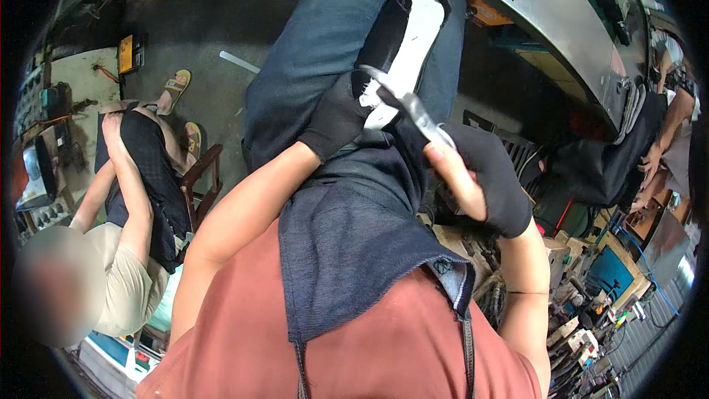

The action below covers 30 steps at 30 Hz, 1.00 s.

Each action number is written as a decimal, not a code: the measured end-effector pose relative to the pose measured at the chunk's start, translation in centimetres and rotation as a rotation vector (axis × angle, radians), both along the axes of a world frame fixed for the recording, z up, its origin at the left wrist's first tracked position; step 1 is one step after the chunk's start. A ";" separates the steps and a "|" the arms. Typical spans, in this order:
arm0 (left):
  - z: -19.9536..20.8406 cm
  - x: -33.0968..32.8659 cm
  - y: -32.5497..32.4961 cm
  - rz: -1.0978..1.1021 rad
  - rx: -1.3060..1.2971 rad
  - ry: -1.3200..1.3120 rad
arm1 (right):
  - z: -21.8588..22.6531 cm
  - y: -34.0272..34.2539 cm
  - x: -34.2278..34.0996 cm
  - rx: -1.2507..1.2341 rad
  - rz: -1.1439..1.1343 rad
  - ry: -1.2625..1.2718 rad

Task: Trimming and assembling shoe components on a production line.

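Note:
A black shoe upper (382,35) lies sole-up across my thighs, its long white insole (418,41) facing me. Frayed white threads show along the insole's near left edge. My left hand (336,114), in a black fingerless-looking glove, is closed around the near left end of the shoe. In my right hand (484,174), also gloved in black with the thumb bare, I grip silver metal pincers (419,114). Their head is over the near part of the insole, beside my left fingers. Motion blurs the tool, and whether its tips touch the shoe I cannot tell.
A metal-edged bench (543,0) curves past my knees at far right. On the left a person in dark shorts (151,151) sits in a wooden chair (203,181). Another person's hand (651,159) shows at the right. Tools and machine parts (583,340) crowd the lower right.

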<state>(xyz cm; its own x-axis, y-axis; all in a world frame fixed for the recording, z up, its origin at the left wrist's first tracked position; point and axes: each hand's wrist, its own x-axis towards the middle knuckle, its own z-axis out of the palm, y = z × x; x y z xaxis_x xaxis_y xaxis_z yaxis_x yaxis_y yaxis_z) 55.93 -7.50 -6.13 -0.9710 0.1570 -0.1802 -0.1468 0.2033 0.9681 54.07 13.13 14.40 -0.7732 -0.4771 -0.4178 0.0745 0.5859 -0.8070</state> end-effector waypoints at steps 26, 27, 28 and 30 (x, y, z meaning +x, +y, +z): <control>5.9 1.2 -3.1 -0.123 -0.245 0.012 | -6.6 3.3 2.1 0.038 0.097 -0.060; 5.9 1.2 -3.1 -0.146 -0.242 0.008 | -6.7 2.9 1.8 0.108 0.171 -0.049; 6.0 1.2 -3.2 -0.157 -0.227 0.011 | -6.7 2.6 1.7 0.152 0.225 -0.004; 6.3 0.9 -3.5 -0.183 -0.186 -0.021 | -7.1 1.9 1.5 0.294 0.313 0.171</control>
